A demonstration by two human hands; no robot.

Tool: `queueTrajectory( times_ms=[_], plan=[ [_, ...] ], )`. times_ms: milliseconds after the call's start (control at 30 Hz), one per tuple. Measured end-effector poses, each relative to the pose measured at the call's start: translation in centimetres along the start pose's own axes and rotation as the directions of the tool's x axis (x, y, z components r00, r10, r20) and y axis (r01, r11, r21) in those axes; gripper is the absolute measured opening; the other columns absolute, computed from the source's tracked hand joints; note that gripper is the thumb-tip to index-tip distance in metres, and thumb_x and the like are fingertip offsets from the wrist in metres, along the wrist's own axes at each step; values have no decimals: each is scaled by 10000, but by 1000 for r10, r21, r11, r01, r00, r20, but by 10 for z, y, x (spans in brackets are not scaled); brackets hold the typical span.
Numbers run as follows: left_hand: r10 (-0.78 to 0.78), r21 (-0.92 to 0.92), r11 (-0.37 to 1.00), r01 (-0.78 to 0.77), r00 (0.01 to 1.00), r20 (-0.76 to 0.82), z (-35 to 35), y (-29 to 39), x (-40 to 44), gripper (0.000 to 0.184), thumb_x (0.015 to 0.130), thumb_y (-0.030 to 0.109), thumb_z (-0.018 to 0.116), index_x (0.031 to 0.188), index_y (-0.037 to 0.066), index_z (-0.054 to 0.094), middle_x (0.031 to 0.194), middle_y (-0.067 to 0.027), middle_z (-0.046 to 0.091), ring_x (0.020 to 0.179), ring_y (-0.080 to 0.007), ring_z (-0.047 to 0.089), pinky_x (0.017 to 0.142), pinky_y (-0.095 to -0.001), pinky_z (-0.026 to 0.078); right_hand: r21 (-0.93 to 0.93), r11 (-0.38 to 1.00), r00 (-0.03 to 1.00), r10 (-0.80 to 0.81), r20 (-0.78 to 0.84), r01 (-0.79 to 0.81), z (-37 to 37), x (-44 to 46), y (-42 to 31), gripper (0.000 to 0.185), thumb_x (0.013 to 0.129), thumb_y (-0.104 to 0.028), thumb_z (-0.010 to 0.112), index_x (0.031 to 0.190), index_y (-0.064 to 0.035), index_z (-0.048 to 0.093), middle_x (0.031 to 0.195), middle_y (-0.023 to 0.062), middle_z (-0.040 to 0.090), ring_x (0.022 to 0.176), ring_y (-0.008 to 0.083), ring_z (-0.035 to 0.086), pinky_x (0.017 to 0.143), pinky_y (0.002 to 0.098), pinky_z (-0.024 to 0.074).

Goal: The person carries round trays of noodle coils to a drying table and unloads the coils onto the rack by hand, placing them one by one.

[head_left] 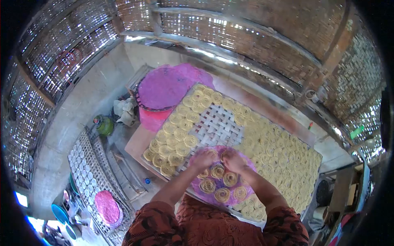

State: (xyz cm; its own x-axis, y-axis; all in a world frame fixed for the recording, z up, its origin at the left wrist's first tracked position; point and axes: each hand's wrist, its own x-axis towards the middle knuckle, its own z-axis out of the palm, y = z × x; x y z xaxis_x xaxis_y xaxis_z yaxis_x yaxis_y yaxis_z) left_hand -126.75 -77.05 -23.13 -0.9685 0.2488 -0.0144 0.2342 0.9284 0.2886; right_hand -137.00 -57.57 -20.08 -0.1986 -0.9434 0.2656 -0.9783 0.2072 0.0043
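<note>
A round pink sheet lies on the near edge of a large woven tray, with several coiled noodle nests on it. My left hand is at the sheet's upper left, over a nest. At its upper right, my right hand is beside another nest. Both hands have their fingers bent downward; the fingertips are too small to make out, and so is anything between them. More yellow nests cover the tray's right side and its left strip, around a bare white patch of weave.
Behind the tray's left corner stands a pink-covered round container. A green jug and a white bag are on the left. Farther down, a long rack holds white rounds and a pink disc. Woven walls enclose the space.
</note>
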Motion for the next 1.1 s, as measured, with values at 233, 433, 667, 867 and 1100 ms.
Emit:
queueTrajectory(
  times_ms=[233,433,667,867,1100],
  plan=[
    [-789,-924,340,177,589,-177,-16,-70,-28,229,908,211,488,1082,62,484,981,-87,550,856,-224,543,756,-374,451,853,-391,851,252,460,-346,18,12,91,198,898,-96,440,916,-58,634,841,110,648,805,149,623,666,296,509],
    [-942,-998,58,10,330,-51,-82,-129,-106,172,959,230,448,1076,105,464,928,-3,513,803,-107,495,699,-255,437,899,-353,565,699,438,-259,23,100,64,410,849,5,589,1220,-117,466,942,104,620,830,196,618,690,311,516],
    [-931,-961,248,123,305,-202,-56,-127,-91,126,948,184,467,1055,121,484,883,1,516,738,-84,495,552,-232,409,844,-458,647,560,517,-278,82,179,9,506,830,46,574,1289,-116,435,1046,120,628,873,208,631,736,336,521],
    [-813,-966,-251,-54,553,180,-32,-89,-26,184,950,197,481,1111,108,487,922,-31,543,765,-134,556,636,-275,470,829,-386,691,464,554,-406,56,168,-12,572,829,-30,588,1356,3,367,1333,98,488,1200,164,483,972,295,408],
    [-759,-996,-10,-89,649,-51,-24,-77,-11,284,960,240,494,1200,93,455,1112,-69,580,934,-171,596,766,-317,505,916,-99,718,590,369,-389,46,177,50,325,837,11,606,1159,-20,579,1049,49,621,939,108,580,814,232,463]
  ],
)
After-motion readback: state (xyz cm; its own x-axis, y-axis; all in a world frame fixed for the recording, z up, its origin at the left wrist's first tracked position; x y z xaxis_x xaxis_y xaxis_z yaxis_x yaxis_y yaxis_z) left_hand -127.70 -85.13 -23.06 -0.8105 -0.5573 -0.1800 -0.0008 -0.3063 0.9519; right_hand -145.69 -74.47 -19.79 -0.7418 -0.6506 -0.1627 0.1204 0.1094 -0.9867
